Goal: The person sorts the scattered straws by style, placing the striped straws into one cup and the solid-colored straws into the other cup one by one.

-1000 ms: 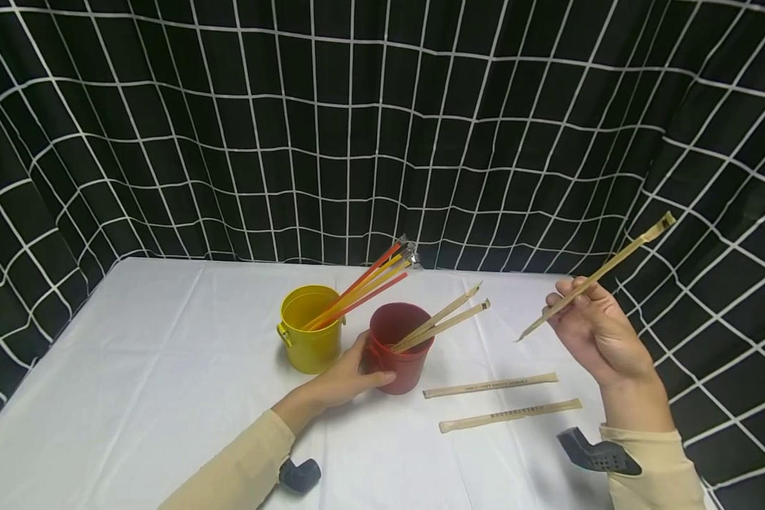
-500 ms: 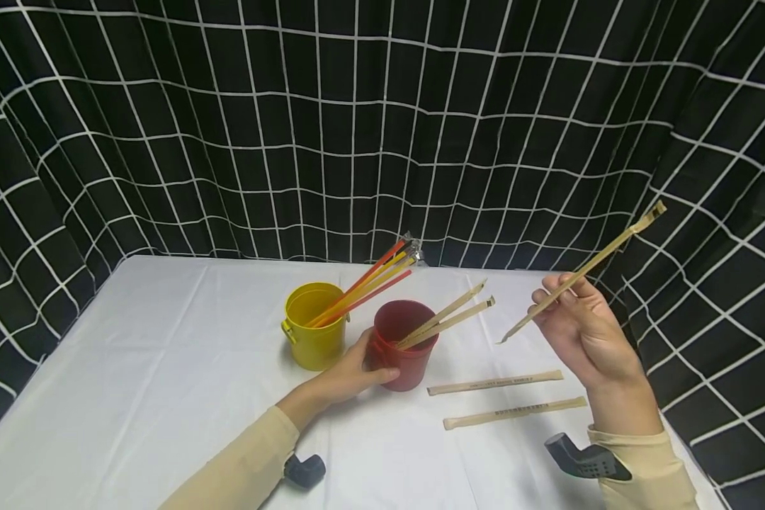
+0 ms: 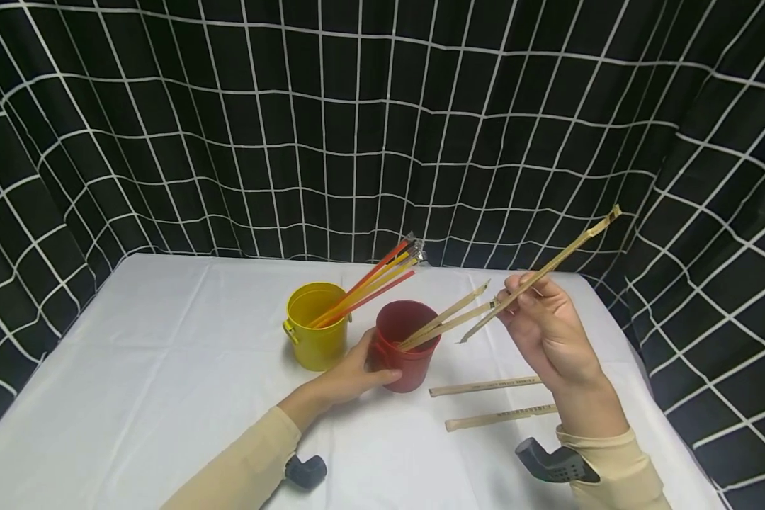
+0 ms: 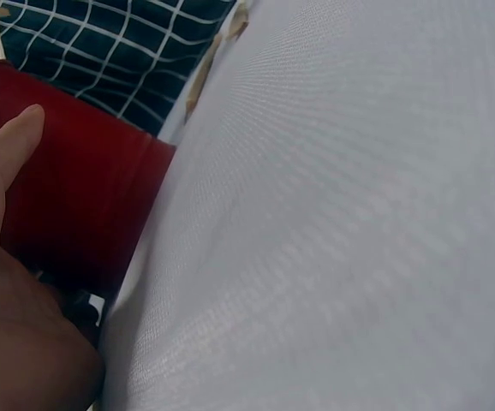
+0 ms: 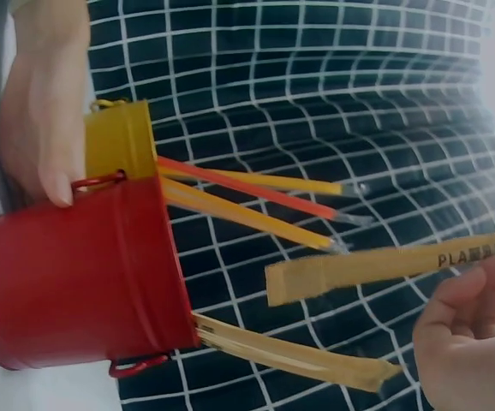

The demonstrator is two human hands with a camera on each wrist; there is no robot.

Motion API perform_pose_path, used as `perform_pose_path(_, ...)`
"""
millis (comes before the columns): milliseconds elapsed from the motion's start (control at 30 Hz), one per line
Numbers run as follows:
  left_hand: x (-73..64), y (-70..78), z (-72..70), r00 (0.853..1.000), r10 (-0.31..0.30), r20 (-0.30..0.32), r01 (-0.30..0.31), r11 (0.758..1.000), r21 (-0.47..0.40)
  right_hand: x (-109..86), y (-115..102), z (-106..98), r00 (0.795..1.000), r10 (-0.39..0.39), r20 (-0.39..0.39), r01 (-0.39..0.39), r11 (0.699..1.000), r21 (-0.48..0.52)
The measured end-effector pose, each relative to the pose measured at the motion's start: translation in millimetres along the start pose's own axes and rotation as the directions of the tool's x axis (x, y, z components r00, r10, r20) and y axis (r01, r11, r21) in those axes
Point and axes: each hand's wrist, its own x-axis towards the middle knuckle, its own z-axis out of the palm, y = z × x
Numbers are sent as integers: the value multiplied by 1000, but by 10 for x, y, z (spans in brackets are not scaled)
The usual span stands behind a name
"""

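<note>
My left hand (image 3: 344,379) grips the side of a small red bucket (image 3: 411,368) that stands on the table, thumb along its near wall. Two paper-wrapped straws (image 3: 452,322) lean out of that bucket to the right. Above the table, to the right of it, my right hand (image 3: 557,340) pinches another paper-wrapped straw (image 3: 564,253), slanted with its lower end toward the red bucket. Print starting "PLA" shows on this held straw (image 5: 384,264) in the right wrist view. The left wrist view shows the thumb against the red wall (image 4: 85,188).
A yellow bucket (image 3: 319,347) stands left of the red one, holding several orange and yellow straws (image 3: 372,283) with clear wrapping at their tips. Two more paper-wrapped straws, a farther one (image 3: 478,387) and a nearer one (image 3: 494,418), lie on the white tablecloth (image 3: 134,368).
My right hand has moved left with its straw, bringing the lower end closer to the red bucket. The left hand keeps its hold on the bucket.
</note>
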Motion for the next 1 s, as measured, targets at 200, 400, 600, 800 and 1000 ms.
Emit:
perform_pose_path(200,-9,2,-16,1000,-2,6,2,1000,5,-8,116,88,991,17,-130,-34,991,-126)
perform_pose_path(400,-6,-4,-21,1000,4,8,-4,1000,-5,-3,237,147,987,10,-161,-38,985,-171)
perform_pose_path(600,3,-9,-17,1000,1,8,-1,1000,1,-4,332,151,990,3,-144,-34,976,-214)
perform_pose_path(800,26,-37,-12,1000,16,8,-16,1000,-12,-2,421,103,983,43,-179,-87,966,-245)
perform_pose_path(1000,28,-39,-13,1000,21,4,-21,1000,-10,25,522,17,961,120,-247,-183,951,-250)
